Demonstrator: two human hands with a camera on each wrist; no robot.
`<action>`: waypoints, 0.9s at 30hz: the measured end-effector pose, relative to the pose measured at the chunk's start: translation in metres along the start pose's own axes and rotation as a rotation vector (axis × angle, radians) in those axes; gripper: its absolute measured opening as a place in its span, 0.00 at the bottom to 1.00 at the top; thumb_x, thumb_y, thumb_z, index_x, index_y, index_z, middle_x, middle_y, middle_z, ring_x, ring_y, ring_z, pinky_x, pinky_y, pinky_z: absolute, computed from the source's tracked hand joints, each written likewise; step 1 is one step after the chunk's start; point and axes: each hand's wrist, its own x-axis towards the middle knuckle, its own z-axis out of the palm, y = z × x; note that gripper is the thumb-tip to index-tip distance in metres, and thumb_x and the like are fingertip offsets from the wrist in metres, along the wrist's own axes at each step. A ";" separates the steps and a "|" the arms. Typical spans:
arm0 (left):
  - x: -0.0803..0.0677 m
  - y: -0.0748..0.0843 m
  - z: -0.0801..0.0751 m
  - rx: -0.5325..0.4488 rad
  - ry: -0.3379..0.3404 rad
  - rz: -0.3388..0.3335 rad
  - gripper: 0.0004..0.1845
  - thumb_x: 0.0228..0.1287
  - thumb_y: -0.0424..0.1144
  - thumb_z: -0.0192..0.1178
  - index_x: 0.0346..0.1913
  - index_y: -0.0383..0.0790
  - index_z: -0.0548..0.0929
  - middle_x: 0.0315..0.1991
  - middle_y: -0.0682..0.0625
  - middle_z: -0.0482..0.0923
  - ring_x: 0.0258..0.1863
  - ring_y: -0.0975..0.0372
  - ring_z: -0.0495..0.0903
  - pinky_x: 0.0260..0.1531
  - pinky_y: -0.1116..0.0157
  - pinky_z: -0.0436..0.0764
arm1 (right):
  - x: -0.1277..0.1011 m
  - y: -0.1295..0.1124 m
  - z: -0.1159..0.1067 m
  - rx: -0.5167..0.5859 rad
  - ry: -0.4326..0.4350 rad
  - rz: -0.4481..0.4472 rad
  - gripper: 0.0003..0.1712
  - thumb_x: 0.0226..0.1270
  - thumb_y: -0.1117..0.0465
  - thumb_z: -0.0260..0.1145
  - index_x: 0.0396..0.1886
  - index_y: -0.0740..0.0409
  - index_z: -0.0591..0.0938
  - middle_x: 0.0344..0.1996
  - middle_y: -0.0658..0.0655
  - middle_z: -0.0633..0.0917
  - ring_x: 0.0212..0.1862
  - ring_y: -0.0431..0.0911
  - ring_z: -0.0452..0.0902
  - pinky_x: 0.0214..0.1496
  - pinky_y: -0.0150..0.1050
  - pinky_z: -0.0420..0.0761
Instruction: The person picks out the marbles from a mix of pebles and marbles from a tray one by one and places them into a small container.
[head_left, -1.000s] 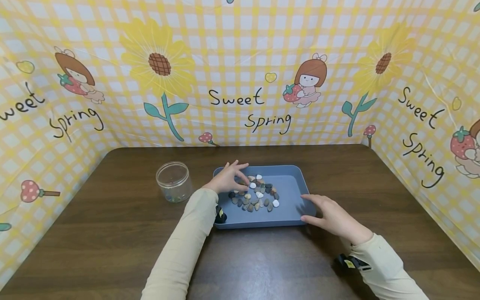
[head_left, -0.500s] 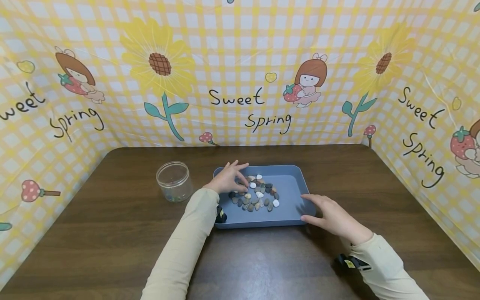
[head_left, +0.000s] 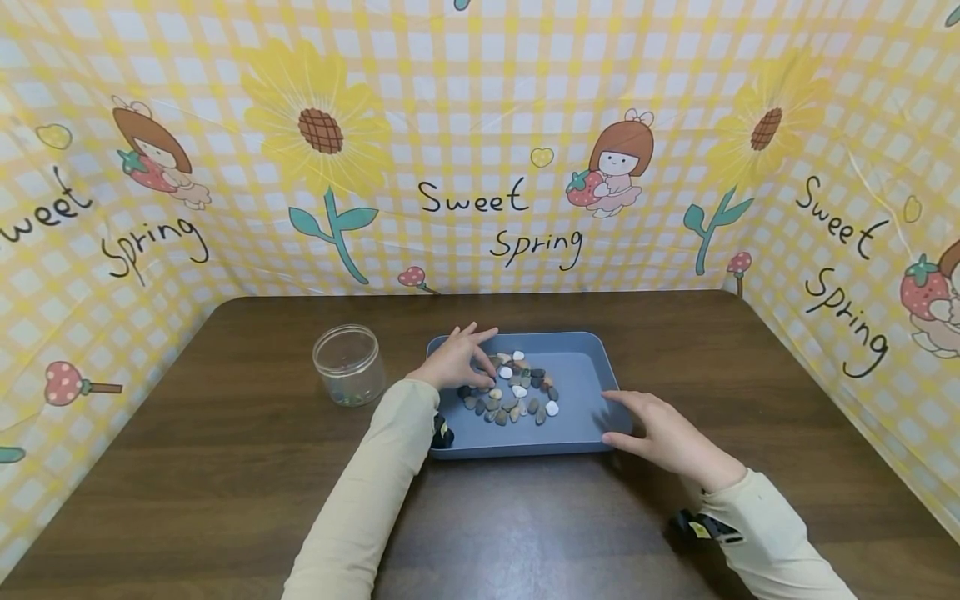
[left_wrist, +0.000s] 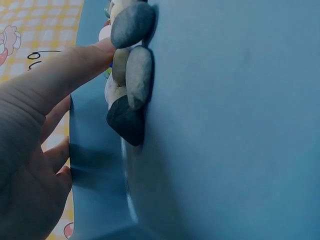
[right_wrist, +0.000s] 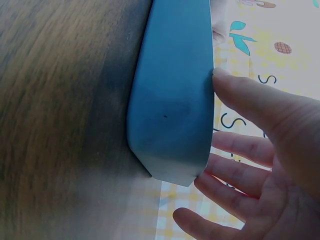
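Touching pebbles (head_left: 510,392): left fingers (head_left: 480,360).

Cream long sleeves (head_left: 367,492) — small black wrist devices (head_left: 442,431) with yellow marks.

**Colours on the surface**

Tray (head_left: 581,367) is a flat slate blue. Pebbles (head_left: 513,390) in it are a mix: grey, black, white, tan, a couple reddish-brown. Jar (head_left: 348,363) is clear. Surface (head_left: 225,433) is dark brown woodgrain. Backdrop (head_left: 480,125) is yellow-white gingham with sunflowers. Sleeves (head_left: 367,500) are cream.
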 end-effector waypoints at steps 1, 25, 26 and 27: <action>0.000 0.000 0.000 0.000 0.000 -0.002 0.05 0.51 0.39 0.70 0.31 0.44 0.89 0.72 0.46 0.58 0.74 0.44 0.42 0.72 0.46 0.38 | 0.000 0.000 0.000 0.001 0.001 -0.001 0.33 0.57 0.53 0.68 0.59 0.65 0.73 0.56 0.67 0.78 0.58 0.60 0.73 0.58 0.56 0.73; -0.001 -0.002 -0.004 -0.091 -0.008 -0.021 0.06 0.53 0.39 0.68 0.35 0.43 0.88 0.72 0.47 0.57 0.75 0.46 0.41 0.73 0.48 0.37 | 0.000 -0.001 0.001 0.004 0.000 -0.005 0.33 0.57 0.54 0.68 0.59 0.66 0.73 0.56 0.66 0.78 0.58 0.60 0.74 0.58 0.55 0.73; -0.001 -0.002 -0.005 -0.101 -0.006 -0.021 0.06 0.54 0.39 0.68 0.35 0.43 0.88 0.72 0.47 0.56 0.75 0.46 0.41 0.73 0.48 0.38 | 0.000 -0.001 0.000 0.005 0.000 -0.005 0.32 0.58 0.54 0.68 0.59 0.66 0.73 0.56 0.66 0.78 0.58 0.60 0.74 0.58 0.55 0.73; -0.001 -0.002 -0.005 -0.111 -0.003 -0.021 0.06 0.54 0.39 0.68 0.35 0.43 0.88 0.72 0.46 0.56 0.75 0.46 0.41 0.73 0.48 0.38 | 0.000 -0.001 0.000 0.004 0.001 -0.004 0.32 0.57 0.54 0.68 0.59 0.66 0.73 0.56 0.66 0.78 0.58 0.60 0.74 0.58 0.55 0.73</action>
